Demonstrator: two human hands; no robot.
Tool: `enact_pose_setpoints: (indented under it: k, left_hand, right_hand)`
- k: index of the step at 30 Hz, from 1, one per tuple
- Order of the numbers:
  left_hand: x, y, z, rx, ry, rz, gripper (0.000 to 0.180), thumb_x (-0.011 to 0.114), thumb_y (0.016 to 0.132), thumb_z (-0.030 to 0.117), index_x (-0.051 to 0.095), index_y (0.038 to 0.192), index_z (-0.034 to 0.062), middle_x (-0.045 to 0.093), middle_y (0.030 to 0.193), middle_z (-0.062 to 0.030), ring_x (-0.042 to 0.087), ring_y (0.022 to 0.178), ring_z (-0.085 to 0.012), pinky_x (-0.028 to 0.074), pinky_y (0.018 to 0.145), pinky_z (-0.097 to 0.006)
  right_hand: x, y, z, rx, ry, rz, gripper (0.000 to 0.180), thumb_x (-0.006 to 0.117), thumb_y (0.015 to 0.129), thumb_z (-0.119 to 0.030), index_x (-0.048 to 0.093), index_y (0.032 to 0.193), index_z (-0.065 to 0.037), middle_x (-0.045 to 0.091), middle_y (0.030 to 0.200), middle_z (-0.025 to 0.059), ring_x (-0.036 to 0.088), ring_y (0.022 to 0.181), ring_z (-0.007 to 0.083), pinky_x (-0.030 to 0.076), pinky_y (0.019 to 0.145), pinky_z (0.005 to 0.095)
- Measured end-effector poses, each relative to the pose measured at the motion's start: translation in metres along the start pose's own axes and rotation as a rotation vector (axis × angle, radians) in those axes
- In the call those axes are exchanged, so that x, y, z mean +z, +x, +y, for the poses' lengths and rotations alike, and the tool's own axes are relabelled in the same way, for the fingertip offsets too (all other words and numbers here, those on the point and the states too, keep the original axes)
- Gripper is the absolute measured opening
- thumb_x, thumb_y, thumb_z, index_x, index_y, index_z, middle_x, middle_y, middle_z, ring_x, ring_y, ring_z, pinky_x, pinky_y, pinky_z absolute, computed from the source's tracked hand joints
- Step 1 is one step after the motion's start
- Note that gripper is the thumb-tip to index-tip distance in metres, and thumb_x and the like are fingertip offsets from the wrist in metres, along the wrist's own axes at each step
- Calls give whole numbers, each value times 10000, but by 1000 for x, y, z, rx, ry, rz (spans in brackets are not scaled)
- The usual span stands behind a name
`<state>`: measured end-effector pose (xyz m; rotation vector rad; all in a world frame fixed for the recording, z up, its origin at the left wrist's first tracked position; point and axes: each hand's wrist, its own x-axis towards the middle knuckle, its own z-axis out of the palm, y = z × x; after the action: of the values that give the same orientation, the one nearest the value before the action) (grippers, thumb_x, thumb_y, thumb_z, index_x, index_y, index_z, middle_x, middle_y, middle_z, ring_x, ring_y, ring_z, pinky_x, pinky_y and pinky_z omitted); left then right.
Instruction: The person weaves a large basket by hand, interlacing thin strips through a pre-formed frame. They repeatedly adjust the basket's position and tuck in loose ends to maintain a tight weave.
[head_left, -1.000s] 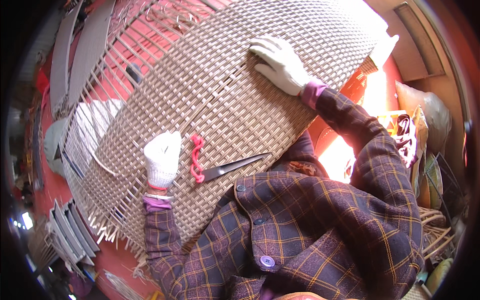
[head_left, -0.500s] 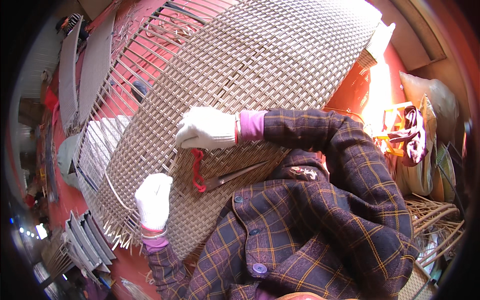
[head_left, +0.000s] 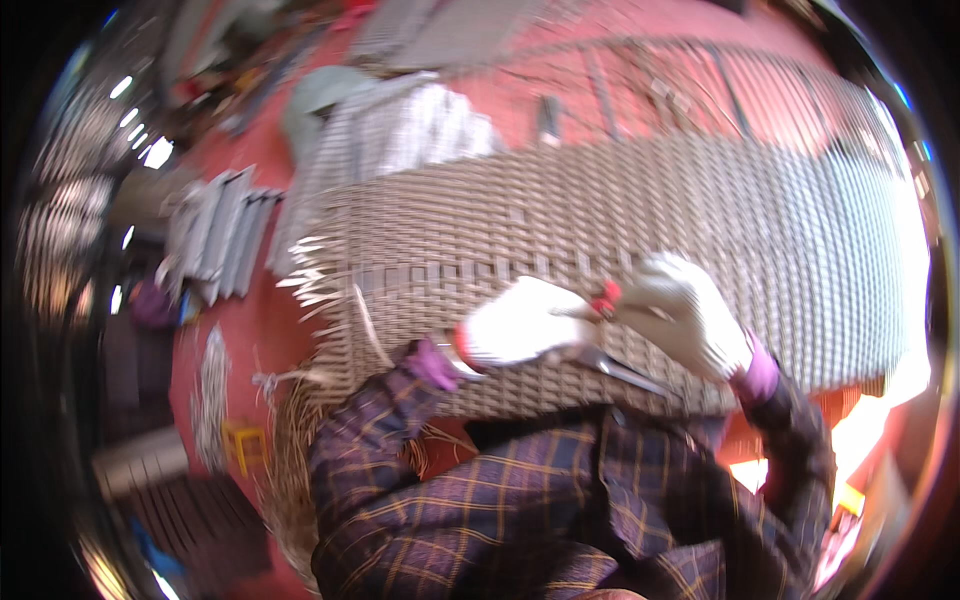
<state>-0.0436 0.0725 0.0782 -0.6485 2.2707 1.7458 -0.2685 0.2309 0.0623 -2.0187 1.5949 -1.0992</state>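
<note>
A large woven wicker panel [head_left: 620,240] lies across the red floor [head_left: 250,330], loose strand ends bristling from its left edge. At the panel's near edge both white-gloved hands meet on red-handled cutters [head_left: 605,350]. The left hand [head_left: 525,322] is curled over the handles; the right hand [head_left: 680,312] is closed at the red tip. Left of the panel sits a stack of grey slats [head_left: 215,240]; beyond it, a pale woven piece [head_left: 400,125]. The picture is blurred.

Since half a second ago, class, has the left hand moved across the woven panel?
Yes. The left hand has left the woven panel's frayed edge and moved inward to the red-handled pliers, meeting the right hand.
</note>
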Motion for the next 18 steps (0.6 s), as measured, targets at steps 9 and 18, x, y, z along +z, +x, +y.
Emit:
enact_pose_setpoints:
  k: [9,18]
  left_hand:
    - [-62,-23,-78,-196,-729,60,243,677,1089,240,832,1135,59,817,936,-65,694,648,-99,583,592,-239]
    - [-21,12,-81,635,1176,246,136,660,952,162,789,983,135,762,914,-47,772,837,-256,641,742,-390]
  right_hand:
    - [-61,-45,-2,237,-19,33,66,768,870,-53,782,848,7,712,704,98,675,630,227,514,615,354]
    - [-43,-43,-1,311,-307,19,154,715,965,-126,791,1000,3,731,765,137,691,678,309,545,672,419]
